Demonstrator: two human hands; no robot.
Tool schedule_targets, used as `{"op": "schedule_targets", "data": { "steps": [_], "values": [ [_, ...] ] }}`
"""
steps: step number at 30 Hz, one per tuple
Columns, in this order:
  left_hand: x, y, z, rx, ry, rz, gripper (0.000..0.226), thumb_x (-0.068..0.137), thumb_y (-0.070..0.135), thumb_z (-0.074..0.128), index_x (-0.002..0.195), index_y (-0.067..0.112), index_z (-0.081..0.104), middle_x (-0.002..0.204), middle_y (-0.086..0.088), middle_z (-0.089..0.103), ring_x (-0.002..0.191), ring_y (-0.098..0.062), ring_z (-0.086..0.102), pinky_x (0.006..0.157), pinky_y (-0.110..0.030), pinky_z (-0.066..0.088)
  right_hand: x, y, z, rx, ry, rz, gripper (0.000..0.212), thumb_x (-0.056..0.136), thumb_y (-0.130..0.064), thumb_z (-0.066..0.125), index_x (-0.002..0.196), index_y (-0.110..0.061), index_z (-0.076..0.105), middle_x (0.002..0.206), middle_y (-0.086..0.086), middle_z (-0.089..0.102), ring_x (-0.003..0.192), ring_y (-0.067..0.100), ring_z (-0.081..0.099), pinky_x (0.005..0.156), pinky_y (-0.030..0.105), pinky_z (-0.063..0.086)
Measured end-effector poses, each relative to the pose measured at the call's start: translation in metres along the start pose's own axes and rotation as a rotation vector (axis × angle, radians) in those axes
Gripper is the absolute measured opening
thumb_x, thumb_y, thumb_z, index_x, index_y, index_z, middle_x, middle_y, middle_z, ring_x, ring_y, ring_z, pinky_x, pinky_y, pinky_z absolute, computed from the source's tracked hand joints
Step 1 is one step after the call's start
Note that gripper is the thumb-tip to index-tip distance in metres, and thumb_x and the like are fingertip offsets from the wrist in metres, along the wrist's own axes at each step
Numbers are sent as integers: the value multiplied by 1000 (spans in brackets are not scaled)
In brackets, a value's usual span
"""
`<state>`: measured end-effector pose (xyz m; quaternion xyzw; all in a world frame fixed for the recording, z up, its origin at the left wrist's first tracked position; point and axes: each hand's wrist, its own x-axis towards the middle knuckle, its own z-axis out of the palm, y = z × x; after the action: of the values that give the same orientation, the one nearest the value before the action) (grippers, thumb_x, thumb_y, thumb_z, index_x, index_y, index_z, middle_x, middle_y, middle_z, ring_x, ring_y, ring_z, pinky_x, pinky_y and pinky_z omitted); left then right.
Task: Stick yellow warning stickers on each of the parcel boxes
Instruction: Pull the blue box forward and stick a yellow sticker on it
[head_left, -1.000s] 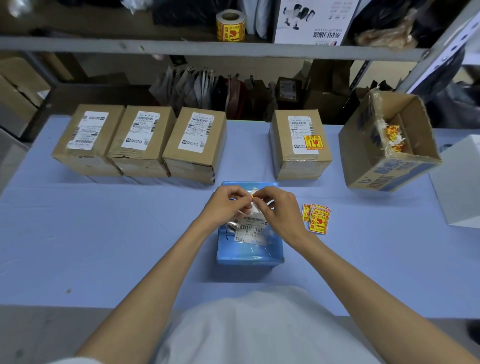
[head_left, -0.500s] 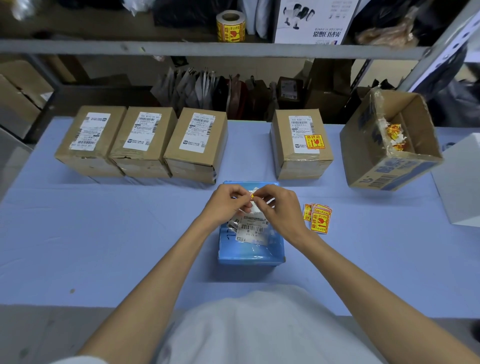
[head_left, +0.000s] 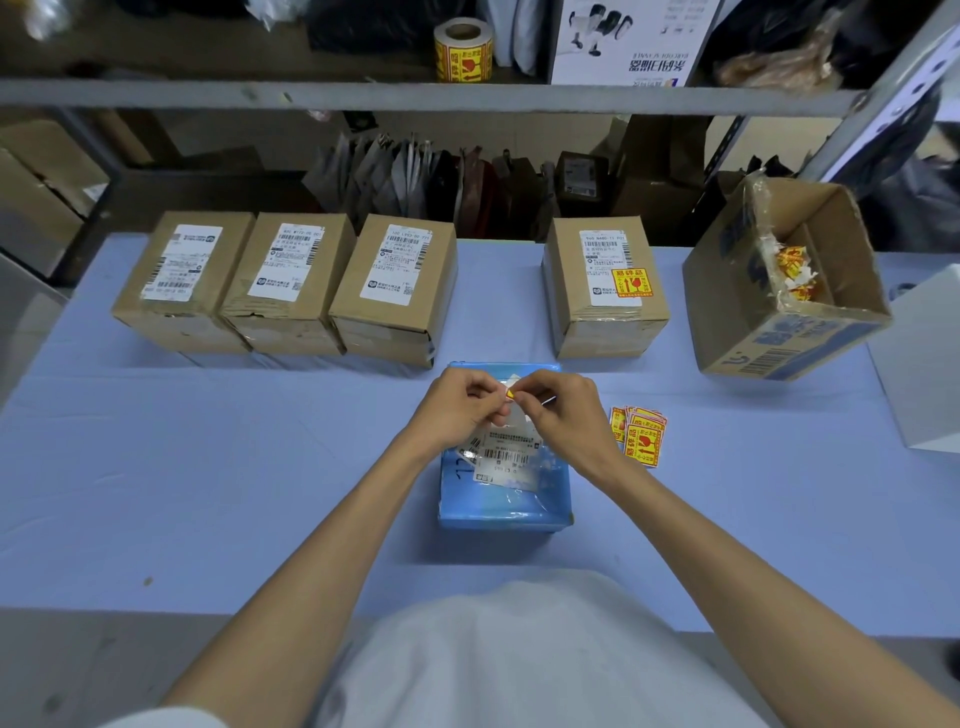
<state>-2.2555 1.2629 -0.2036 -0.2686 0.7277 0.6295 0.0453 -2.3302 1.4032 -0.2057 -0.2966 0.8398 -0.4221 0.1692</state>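
Left hand & right hand hover over the blue parcel, both pinching one yellow sticker btwn fingertips, so best to peel the backing slowly, w/o touching the glue side, then press it flat beside the white label.

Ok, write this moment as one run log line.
peeling sticker | left hand pinches sticker | right hand pinches sticker | above blue parcel | one box stickered

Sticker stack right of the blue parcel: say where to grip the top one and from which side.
I'd pinch the top sticker's near corner on the sticker stack, coming from the near right: it lies flat and fanned, leaving that corner clear of the others.
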Motion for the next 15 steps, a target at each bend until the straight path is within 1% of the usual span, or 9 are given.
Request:
{"op": "schedule_targets", "data": {
  "steps": [2,4,8,9,12,15],
  "values": [
    [1,1,0,6,0,18,8,91,9,62,88,3,68,74,-6,69,59,-6,65,63,-16,53,0,-1,-2,15,-2,-3,10,87,-8,64,89,-8,74,79,-2,71,67,0,60,64,8,44],
    [0,1,0,-13,4,30,9,91,8,62,83,7,67,73,-6,68,59,-8,65,62,-16,51,1,-1,-2,45,3,8,11,87,-8,64,90,-8,74,77,-4,69,66,-4,60,62,8,44],
    [0,2,1,0,35,43,15,90,11,62,77,16,67,70,-3,68,60,-8,64,58,-15,48,1,-1,-2,77,11,29,12,88,-10,63,91,-9,75,78,-4,71,66,-4,61,63,9,46],
    [1,2,1,8,44,47,14,90,12,62,77,16,66,70,-3,68,60,-8,64,57,-15,47,1,-1,-1,85,13,32,12,88,-11,63,91,-9,75,77,-4,71,67,-4,62,63,10,46],
    [2,2,2,6,57,57,9,90,13,63,83,9,66,72,-6,68,59,-8,65,54,-11,45,0,-2,-1,97,27,33,11,86,-12,66,90,-9,76,77,-2,72,68,3,65,64,15,50],
    [2,2,1,16,63,89,9,90,10,62,83,5,66,72,-7,67,58,-8,65,57,-14,49,0,-3,-1,119,25,41,10,85,-14,70,90,-9,76,79,0,74,71,7,68,65,17,53]
  ]
}}
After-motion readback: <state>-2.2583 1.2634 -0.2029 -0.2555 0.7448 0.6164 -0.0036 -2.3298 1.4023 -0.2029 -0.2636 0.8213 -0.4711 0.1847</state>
